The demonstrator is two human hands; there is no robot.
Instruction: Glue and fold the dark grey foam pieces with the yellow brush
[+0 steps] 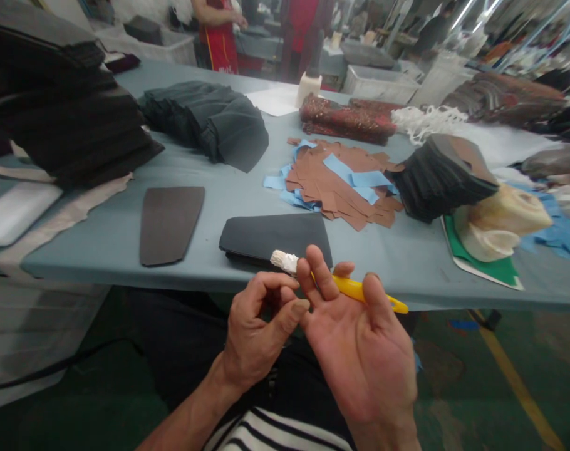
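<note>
In my right hand (360, 351), turned palm up, a brush with a yellow handle (351, 288) is held among the fingers. Its white-coated bristles (285, 262) point left, over the near edge of a stack of dark trapezoid pieces (273, 233). My left hand (264, 329) is curled, thumb and index finger drawn together against the fingertips of my right hand. Whatever sits in that pinch, if anything, is too small to make out. A single dark brown piece (171, 225) lies flat to the left of the stack.
Brown and blue strips (341, 181) lie heaped mid-table. Dark stacked pieces (440, 175) and a cream roll (510, 216) are at right, tall dark piles (64, 119) at left. A pale bottle (308, 88) stands behind. Other people (219, 37) are across the table.
</note>
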